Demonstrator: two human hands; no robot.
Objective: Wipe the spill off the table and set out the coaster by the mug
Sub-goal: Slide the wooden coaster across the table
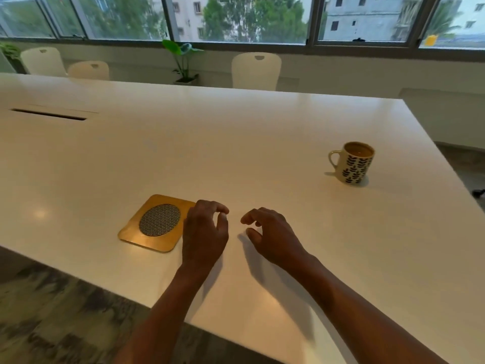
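Observation:
A square golden coaster (154, 223) with a dark woven round centre lies flat on the white table (236, 143), near its front edge. My left hand (204, 232) hovers just right of the coaster, fingers curled and apart, holding nothing. My right hand (270, 232) is beside it, also curled loosely and empty. A cream mug (353, 162) with a dark leaf pattern stands far to the right, filled with a brown drink, handle pointing left. I can make out no spill and no cloth on the table.
A dark cable slot (49, 114) is cut into the table at the far left. White chairs (256, 70) stand along the far side, with a potted plant (183, 61) under the windows. The table's right edge runs just past the mug.

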